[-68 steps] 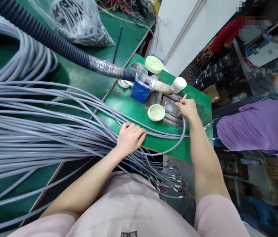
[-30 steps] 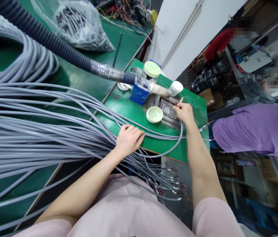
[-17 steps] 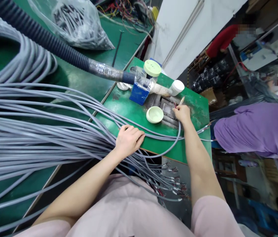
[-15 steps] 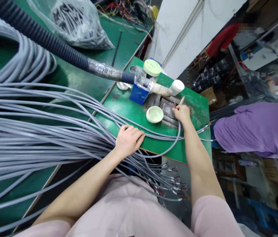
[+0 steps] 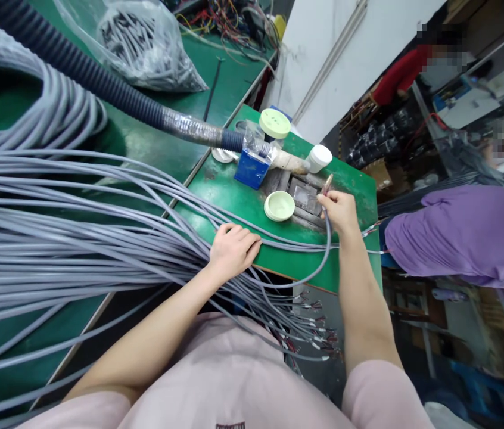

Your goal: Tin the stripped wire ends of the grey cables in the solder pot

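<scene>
My right hand (image 5: 339,210) pinches a grey cable (image 5: 329,238) near its end. Thin reddish wires show at its fingertips, partly hidden. That hand is just right of a square, shiny grey metal surface (image 5: 305,198) in a sooty frame, apart from it. A slim tan piece (image 5: 328,180) shows behind the fingertips. The held cable loops down and back under my left hand (image 5: 235,250), whose fingers are closed over several grey cables (image 5: 189,229) at the green table's edge. A pale green bowl-shaped container (image 5: 279,206) stands left of the metal surface.
A black hose (image 5: 113,83) runs to a nozzle beside a blue block (image 5: 251,168). Around it stand a white cup (image 5: 320,157) and a yellow-green lid (image 5: 274,123). Cable ends (image 5: 314,328) hang below the table edge. A person in purple (image 5: 448,235) is at the right.
My right hand has drawn the wire end slightly right, off the square metal surface, and the cable's loop has shifted right with it. My left hand has stayed nearly still.
</scene>
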`<state>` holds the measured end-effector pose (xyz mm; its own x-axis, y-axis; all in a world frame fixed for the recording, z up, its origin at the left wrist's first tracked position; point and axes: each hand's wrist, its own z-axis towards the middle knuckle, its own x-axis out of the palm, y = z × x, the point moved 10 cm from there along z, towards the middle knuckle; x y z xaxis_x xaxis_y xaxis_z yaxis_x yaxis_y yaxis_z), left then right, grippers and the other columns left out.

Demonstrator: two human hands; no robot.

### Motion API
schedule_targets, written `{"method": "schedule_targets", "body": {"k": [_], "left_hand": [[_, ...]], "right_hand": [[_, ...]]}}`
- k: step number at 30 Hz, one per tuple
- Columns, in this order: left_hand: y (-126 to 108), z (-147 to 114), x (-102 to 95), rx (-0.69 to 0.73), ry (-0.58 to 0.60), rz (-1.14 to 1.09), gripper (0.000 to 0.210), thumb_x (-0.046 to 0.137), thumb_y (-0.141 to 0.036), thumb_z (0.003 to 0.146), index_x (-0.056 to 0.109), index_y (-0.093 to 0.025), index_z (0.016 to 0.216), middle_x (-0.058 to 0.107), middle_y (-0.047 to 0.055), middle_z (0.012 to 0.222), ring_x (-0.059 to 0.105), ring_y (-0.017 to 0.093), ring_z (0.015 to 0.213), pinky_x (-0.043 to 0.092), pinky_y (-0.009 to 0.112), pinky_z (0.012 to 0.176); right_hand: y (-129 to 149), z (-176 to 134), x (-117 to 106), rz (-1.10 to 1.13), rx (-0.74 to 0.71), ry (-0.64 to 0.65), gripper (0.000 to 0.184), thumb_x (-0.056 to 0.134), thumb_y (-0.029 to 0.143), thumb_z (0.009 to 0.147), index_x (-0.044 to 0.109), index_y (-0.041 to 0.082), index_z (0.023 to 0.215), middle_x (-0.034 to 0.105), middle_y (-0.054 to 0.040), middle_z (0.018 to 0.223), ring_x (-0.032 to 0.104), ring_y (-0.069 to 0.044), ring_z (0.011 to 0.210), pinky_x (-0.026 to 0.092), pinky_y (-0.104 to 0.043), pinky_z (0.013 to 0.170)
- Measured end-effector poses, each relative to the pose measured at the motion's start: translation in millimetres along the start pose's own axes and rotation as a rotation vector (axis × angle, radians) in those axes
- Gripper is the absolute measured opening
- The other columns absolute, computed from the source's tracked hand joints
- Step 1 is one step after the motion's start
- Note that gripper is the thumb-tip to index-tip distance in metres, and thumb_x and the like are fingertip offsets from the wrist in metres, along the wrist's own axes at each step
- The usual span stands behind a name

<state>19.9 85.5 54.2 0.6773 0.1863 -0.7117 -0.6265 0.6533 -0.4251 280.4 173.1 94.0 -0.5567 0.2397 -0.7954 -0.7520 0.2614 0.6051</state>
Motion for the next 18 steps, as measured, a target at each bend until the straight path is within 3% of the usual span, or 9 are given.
{"method": "schedule_targets", "body": {"k": [5, 8, 12, 14, 18], "left_hand": [[4.6, 0.0, -7.6, -0.047, -0.042, -0.206, 0.017, 0.054, -0.028, 0.09, 0.068, -0.02, 0.083, 0.069, 0.002, 0.073, 0.06, 0.017, 0.072, 0.04, 0.036, 0.079], [10.2, -3.0, -11.8, -0.218, -0.133, -0.615, 0.014, 0.062, -0.029, 0.085, 0.069, -0.018, 0.08, 0.067, 0.002, 0.07, 0.06, 0.014, 0.069, 0.044, 0.031, 0.072], [-8.9, -12.8, 15.1, -0.457, -0.13, -1.293, 0.029, 0.077, -0.035, 0.07, 0.07, -0.017, 0.092, 0.068, 0.001, 0.074, 0.062, 0.013, 0.065, 0.048, 0.026, 0.065], [-18.8, -19.7, 27.1, -0.571, -0.165, -1.499, 0.029, 0.076, -0.038, 0.072, 0.069, -0.018, 0.092, 0.067, 0.0, 0.071, 0.059, 0.01, 0.055, 0.048, 0.026, 0.059], [-14.6, -29.0, 16.5, -0.636, -0.381, -1.439, 0.016, 0.078, -0.031, 0.071, 0.074, -0.021, 0.084, 0.066, -0.001, 0.075, 0.06, 0.01, 0.066, 0.048, 0.024, 0.065]], "right_hand": [[28.3, -77.6, 10.6, 0.466, -0.027, 0.108, 0.024, 0.065, 0.043, 0.07, 0.06, 0.02, 0.064, 0.05, 0.0047, 0.042, 0.044, -0.01, 0.036, 0.032, -0.023, 0.039], [40.2, -119.3, 34.4, 0.722, -0.018, 0.183, 0.026, 0.068, 0.043, 0.07, 0.063, 0.018, 0.069, 0.053, 0.0048, 0.043, 0.043, -0.008, 0.034, 0.03, -0.021, 0.038], [49.4, -155.2, 68.0, 0.941, 0.019, 0.269, 0.026, 0.071, 0.04, 0.073, 0.061, 0.017, 0.066, 0.051, 0.0062, 0.04, 0.041, -0.006, 0.033, 0.028, -0.018, 0.038], [51.9, -164.7, 76.2, 0.999, 0.031, 0.284, 0.026, 0.072, 0.039, 0.072, 0.059, 0.017, 0.064, 0.05, 0.0067, 0.04, 0.041, -0.005, 0.033, 0.027, -0.017, 0.038], [51.5, -174.8, 77.6, 1.01, 0.055, 0.288, 0.029, 0.072, 0.041, 0.072, 0.058, 0.017, 0.064, 0.049, 0.0075, 0.041, 0.041, -0.004, 0.031, 0.026, -0.017, 0.036]]}}
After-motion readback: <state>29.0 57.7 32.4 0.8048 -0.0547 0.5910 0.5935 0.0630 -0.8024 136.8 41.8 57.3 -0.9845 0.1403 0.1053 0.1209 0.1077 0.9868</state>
